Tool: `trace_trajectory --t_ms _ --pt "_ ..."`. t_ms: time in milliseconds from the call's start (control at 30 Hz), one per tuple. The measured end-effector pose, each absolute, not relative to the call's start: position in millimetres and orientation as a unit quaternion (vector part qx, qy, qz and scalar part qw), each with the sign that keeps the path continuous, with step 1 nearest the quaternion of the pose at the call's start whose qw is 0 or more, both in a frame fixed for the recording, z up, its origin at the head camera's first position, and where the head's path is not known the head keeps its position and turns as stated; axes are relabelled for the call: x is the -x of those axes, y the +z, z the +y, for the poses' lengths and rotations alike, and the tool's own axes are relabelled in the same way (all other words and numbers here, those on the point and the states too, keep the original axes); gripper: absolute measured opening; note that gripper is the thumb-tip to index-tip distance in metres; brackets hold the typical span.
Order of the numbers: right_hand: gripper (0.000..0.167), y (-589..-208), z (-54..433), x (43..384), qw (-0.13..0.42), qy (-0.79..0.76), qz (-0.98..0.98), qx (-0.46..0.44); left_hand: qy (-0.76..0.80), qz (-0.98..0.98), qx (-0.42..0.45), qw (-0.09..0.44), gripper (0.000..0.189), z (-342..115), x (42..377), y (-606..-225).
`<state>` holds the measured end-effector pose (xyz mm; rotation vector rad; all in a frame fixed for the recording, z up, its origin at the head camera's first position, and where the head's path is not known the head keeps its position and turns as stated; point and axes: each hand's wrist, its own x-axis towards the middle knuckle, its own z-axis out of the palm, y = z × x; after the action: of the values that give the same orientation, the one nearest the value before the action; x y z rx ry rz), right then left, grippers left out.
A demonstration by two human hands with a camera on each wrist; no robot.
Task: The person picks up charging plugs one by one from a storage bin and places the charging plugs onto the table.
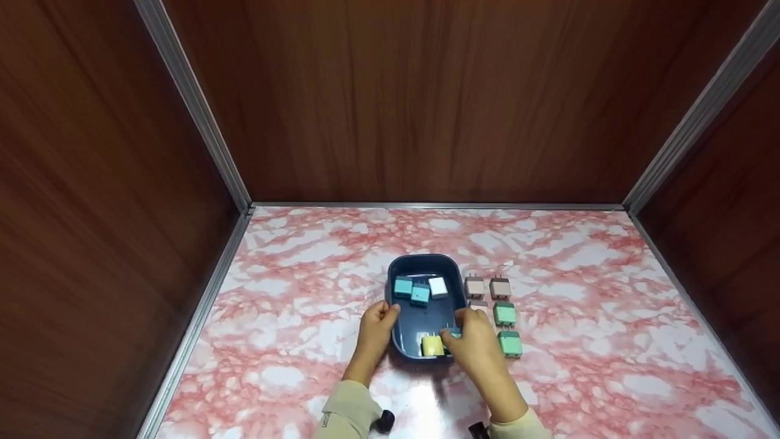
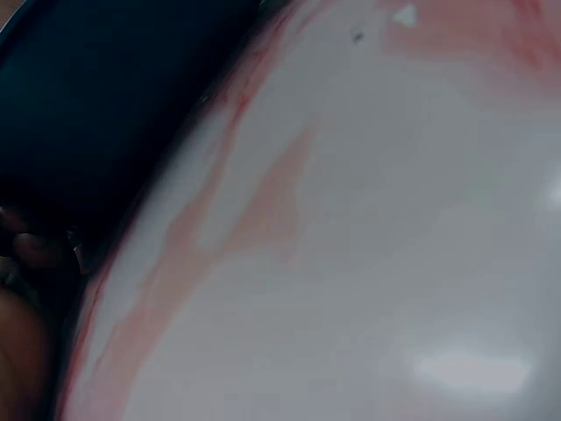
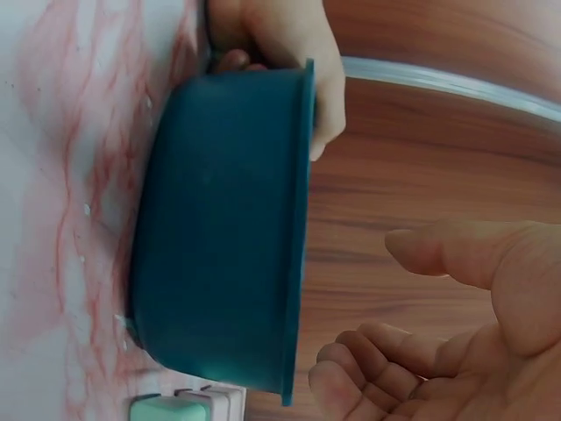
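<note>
A dark blue plastic tub (image 1: 425,318) stands on the table. My left hand (image 1: 376,329) pinches its left rim between thumb and fingers. Above the tub's near right corner is my right hand (image 1: 479,347); in the right wrist view its thumb and loosely bent fingers are apart with nothing between them. Partly hidden below that hand, a blue charger plug (image 1: 452,341) lies in the tub beside a yellow charger plug (image 1: 432,346). Farther back inside are a turquoise charger plug (image 1: 403,287), another turquoise charger plug (image 1: 419,295) and a white charger plug (image 1: 437,287).
Right of the tub, beige charger plugs (image 1: 475,288) and green charger plugs (image 1: 504,314) stand in two columns, one beige plug partly hidden by my right hand. The red-and-white marbled tabletop (image 1: 304,292) is enclosed by brown wood-look walls (image 1: 402,103) with metal edging.
</note>
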<state>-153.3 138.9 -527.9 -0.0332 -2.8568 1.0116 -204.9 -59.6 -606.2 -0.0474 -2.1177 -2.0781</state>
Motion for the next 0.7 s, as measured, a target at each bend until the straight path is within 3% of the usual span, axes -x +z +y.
trace_trajectory --t_ms 700 --pt "0.040 -548 116 161 0.004 0.301 -0.953 -0.018 -0.692 -0.717 0.016 0.085 0.040 -62 206 -606"
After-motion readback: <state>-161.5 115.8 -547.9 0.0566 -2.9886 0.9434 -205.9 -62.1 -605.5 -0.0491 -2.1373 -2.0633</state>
